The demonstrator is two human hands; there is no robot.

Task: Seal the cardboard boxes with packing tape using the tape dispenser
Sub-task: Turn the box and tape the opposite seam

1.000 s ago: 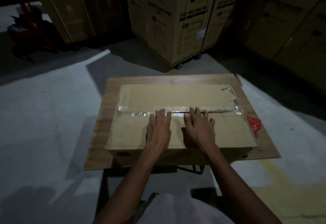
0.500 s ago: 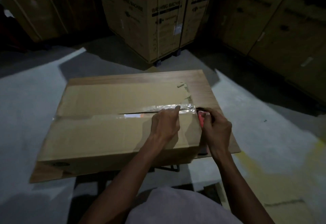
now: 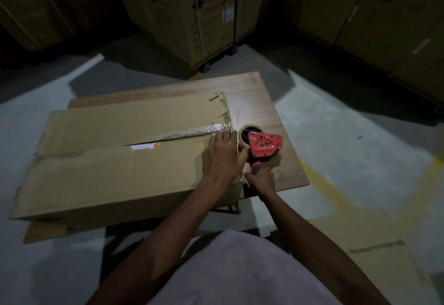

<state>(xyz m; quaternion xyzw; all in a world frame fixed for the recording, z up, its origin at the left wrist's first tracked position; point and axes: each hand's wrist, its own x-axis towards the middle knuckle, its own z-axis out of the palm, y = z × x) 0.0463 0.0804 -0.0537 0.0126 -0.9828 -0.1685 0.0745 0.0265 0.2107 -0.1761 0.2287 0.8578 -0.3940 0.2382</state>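
The cardboard box (image 3: 115,160) lies on the wooden surface (image 3: 259,103), its top seam gaping. The left grip (image 3: 222,158) presses flat-fingered on the box's right end. Just right of it, the right grip (image 3: 263,176) clasps the red tape dispenser (image 3: 263,146) by its handle.

A long, flat brown cardboard box (image 3: 115,160) lies across the left and centre of the frame, its two top flaps meeting along a lengthwise seam that gapes open near the middle, with something white and orange showing through. A strip of shiny clear packing tape (image 3: 216,128) covers only the seam's right end. Just beside that end, right of centre, a red tape dispenser (image 3: 264,147) stands with black scribble on its side and a tan tape roll (image 3: 243,134) mounted.
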